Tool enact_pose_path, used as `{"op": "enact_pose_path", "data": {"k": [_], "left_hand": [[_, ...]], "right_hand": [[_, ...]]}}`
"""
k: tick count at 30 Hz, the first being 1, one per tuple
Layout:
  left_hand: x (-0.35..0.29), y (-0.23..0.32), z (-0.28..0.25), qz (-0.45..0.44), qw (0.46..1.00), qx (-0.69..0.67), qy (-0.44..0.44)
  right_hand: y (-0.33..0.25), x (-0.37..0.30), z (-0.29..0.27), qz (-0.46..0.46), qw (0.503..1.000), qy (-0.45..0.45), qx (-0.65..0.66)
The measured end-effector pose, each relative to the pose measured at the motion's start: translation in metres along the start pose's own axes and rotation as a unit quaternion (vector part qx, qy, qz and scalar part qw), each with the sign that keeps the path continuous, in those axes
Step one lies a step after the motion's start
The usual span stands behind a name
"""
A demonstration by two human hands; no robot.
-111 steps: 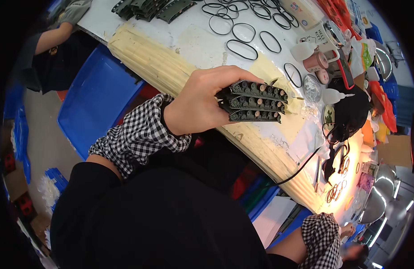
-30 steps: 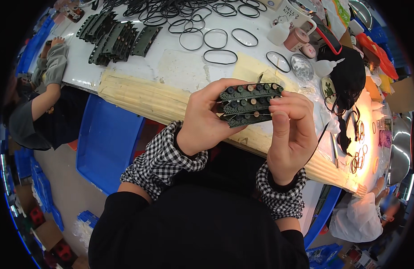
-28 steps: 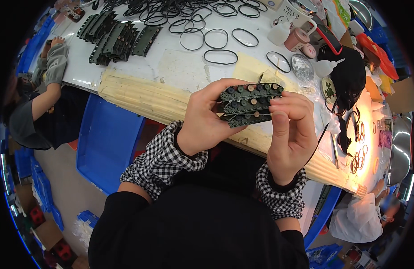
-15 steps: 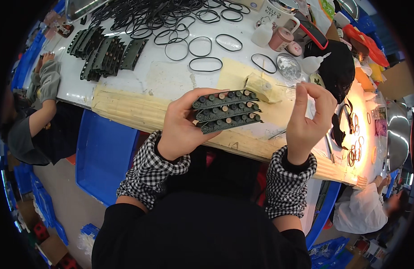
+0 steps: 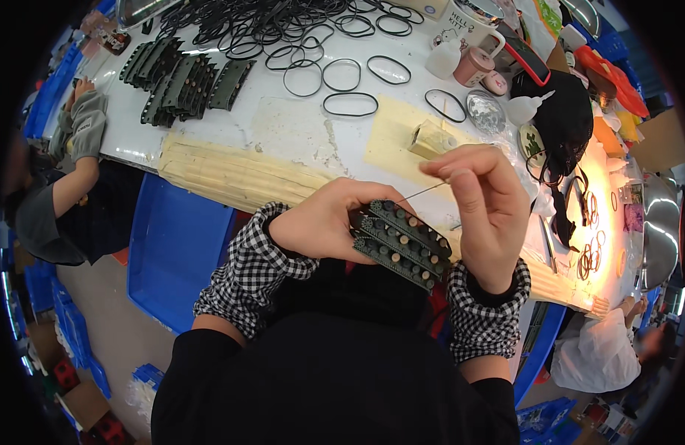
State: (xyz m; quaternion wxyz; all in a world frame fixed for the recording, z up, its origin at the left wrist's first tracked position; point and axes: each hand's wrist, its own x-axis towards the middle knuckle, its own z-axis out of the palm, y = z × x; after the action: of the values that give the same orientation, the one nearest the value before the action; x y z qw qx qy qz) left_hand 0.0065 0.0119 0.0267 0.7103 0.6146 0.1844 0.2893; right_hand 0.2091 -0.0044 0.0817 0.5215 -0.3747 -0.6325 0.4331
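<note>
My left hand (image 5: pixel 324 219) is closed around a stack of three dark green toy tank track pieces (image 5: pixel 402 245). These have toothed edges and rows of small round wheels, some dark and a few tan. Their far ends tilt down to the right, over the table's front edge. Between the thumb and index finger of my right hand (image 5: pixel 494 215) is a thin needle (image 5: pixel 422 193). It slants down to the left, its tip by the upper track piece near my left thumb; whether it touches cannot be told.
Similar green pieces (image 5: pixel 183 85) lie at the table's far left, with black loop bands (image 5: pixel 350 104) beside them. A yellow wrapped block (image 5: pixel 431 139) sits beyond my right hand. Farther right are a mug (image 5: pixel 461 30), phone (image 5: pixel 528 58) and dropper bottle (image 5: pixel 523 109). Another person's sleeve (image 5: pixel 89 126) shows left.
The stack has come nearer my body and tilted down to the right. My right hand has moved left and nearer, bringing the needle tip to the stack.
</note>
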Motion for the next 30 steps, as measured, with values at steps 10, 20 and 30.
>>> {"op": "enact_pose_path", "data": {"k": [10,20,30], "left_hand": [[0.002,0.001,0.006,-0.032,0.998,-0.037,-0.025],[0.003,-0.002,0.005,-0.027,0.999,-0.031,-0.029],[0.004,-0.007,0.002,0.0,0.998,-0.052,-0.037]], "right_hand": [[0.004,-0.003,0.009,0.065,0.996,-0.014,0.056],[0.004,-0.003,0.009,0.07,0.996,-0.017,0.043],[0.033,0.019,-0.031,-0.124,0.89,0.19,-0.395]]}}
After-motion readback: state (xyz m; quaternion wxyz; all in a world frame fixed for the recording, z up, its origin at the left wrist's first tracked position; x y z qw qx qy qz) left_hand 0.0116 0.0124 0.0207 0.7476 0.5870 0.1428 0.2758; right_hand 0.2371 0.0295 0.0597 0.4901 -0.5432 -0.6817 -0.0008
